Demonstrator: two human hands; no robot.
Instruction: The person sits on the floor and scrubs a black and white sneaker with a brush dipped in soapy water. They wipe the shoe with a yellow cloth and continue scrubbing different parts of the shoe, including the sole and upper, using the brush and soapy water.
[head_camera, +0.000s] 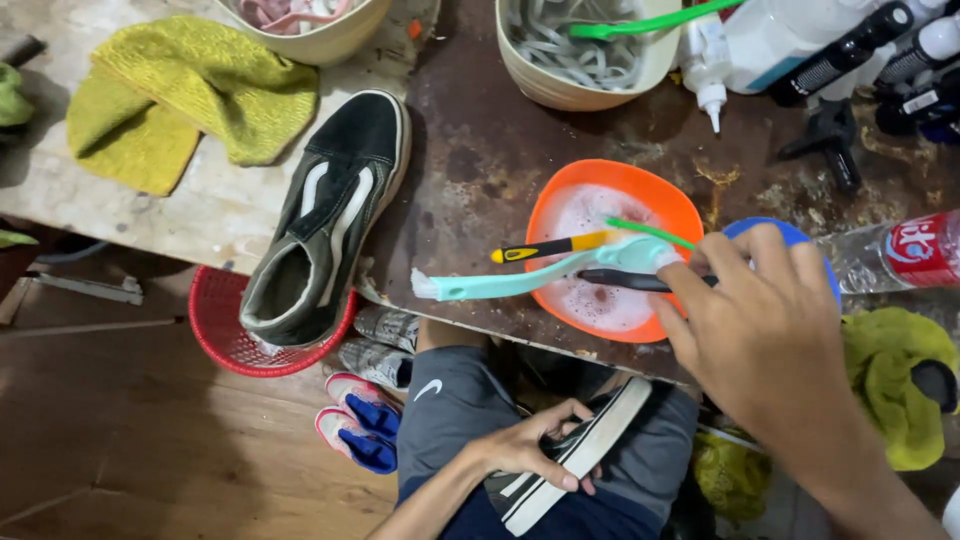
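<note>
Yellow-green folded microfibre cloth (190, 95) lies at 10 o'clock on the pale, stained end of the bench (470, 160), apart from the wet area.

Black-and-white low-top canvas sneaker (330, 215) rests toe-up toward 12, heel overhanging the bench edge above a red round mesh plastic basket (225, 335); judged: parked there so drips fall into the basket.

Left hand (525, 450) at 6 o'clock, fingers curled closed around the white rubber sole of a second black canvas sneaker (565, 460), pressed on the lap in grey shorts; the sole faces outward, which seems to keep it steady and exposed.

Orange round plastic bowl of white soapy foam (610, 250) sits at centre, near the bench front edge, within easy reach. Across its rim lie a teal long-handled plastic brush (520, 280) and a yellow-and-black handled brush (550, 247), heads over the foam.

Right hand (765, 330) at 4 o'clock, fingers spread half-open over the brush handles' ends; whether it grips one cannot be told.

Clear plastic bottle with red label (900, 255) lies at 3 o'clock.
</note>
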